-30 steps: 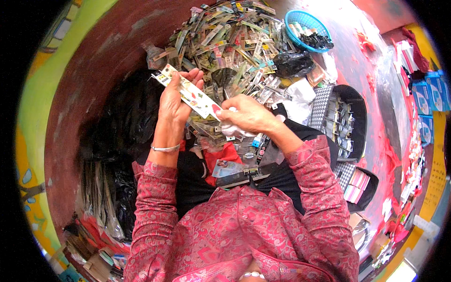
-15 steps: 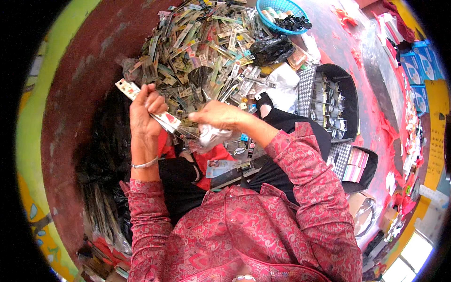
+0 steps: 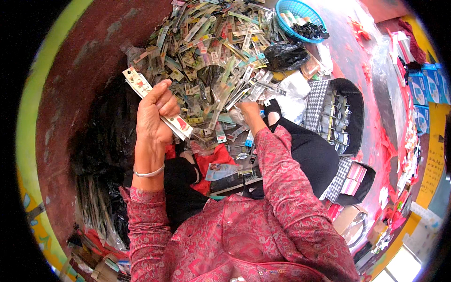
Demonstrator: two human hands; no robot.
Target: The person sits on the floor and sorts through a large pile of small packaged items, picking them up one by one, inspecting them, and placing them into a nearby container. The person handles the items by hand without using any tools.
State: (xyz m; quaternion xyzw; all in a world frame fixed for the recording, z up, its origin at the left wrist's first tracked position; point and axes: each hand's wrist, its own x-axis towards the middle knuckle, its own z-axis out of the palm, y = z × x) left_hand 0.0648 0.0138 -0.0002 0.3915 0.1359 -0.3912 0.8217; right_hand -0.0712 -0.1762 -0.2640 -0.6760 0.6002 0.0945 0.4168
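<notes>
My left hand, a bangle at its wrist, is closed around long, narrow printed cards, white with red pictures. They stick out on both sides of the fist, tilted down to the right. Over the near right part of a big heap of narrow packaged strips, my right hand reaches down with its fingers drawn together. A bit of clear plastic shows at these fingertips; what they hold, if anything, I cannot make out.
Right of the heap lie a black plastic bag and a blue basket with dark pieces. Two checked boxes, one with packets and one with pink-white cards, stand beside my right leg. A dark plastic sheet lies on the left.
My right hand has moved away from the cards, to the right and down to the heap. The whitish plastic beneath it no longer shows there. My left hand still grips the cards.
</notes>
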